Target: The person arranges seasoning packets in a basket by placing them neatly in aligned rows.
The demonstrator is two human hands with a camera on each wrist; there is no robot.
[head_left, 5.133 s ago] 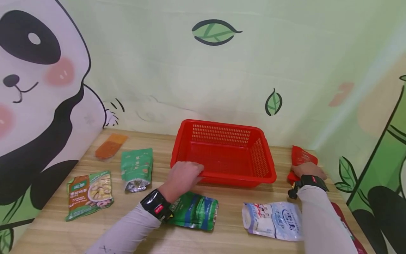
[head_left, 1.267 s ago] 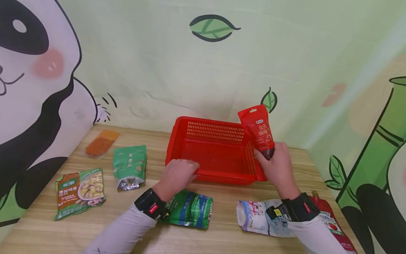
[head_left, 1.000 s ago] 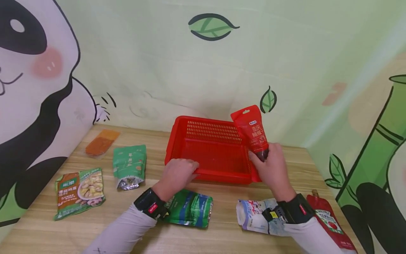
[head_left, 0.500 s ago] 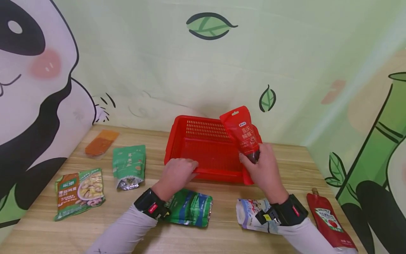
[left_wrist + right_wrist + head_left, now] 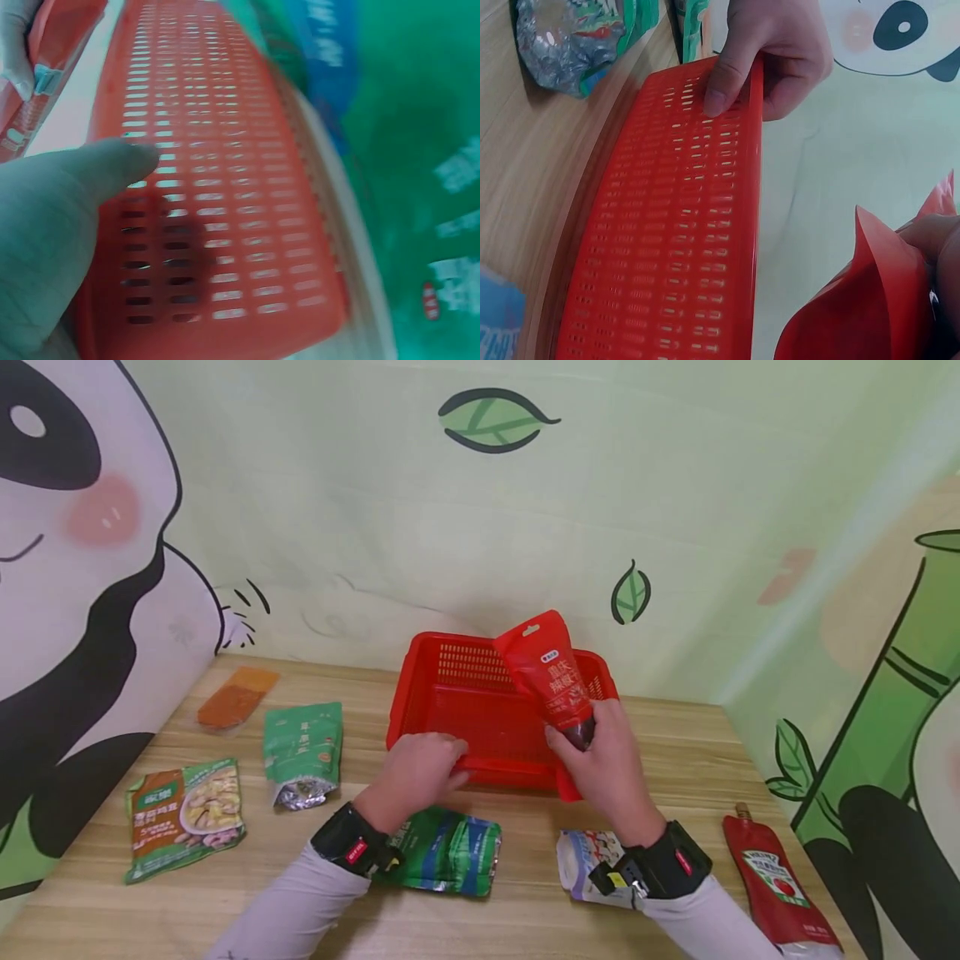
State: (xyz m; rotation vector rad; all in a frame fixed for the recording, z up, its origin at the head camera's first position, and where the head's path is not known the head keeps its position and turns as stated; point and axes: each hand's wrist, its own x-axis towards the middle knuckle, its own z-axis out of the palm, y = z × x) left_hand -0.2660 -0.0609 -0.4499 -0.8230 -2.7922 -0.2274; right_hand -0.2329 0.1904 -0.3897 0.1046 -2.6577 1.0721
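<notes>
On a wooden table (image 5: pixel 217 910), an orange packet (image 5: pixel 238 697) lies far left, a brown-and-green packet (image 5: pixel 186 818) nearer, then a green pouch with a silvery base (image 5: pixel 303 747). The left hand (image 5: pixel 416 777) pinches the near rim of a red basket (image 5: pixel 510 770); a green-and-blue pouch (image 5: pixel 453 852) lies just nearer. A red pouch (image 5: pixel 546 664) tilts over the basket's right half, the right hand (image 5: pixel 603 768) clamped on its lower part. It looks light and soft, perhaps slippery; the filled lower part seems the surest hold. Nearer lies a white-and-blue pouch (image 5: pixel 585 860), partly hidden; rightmost, a dark red spouted pouch (image 5: pixel 780 885). The right wrist view shows the left thumb outside the basket wall, fingers inside; the head view barely does, but shows the red pouch's printed front.
</notes>
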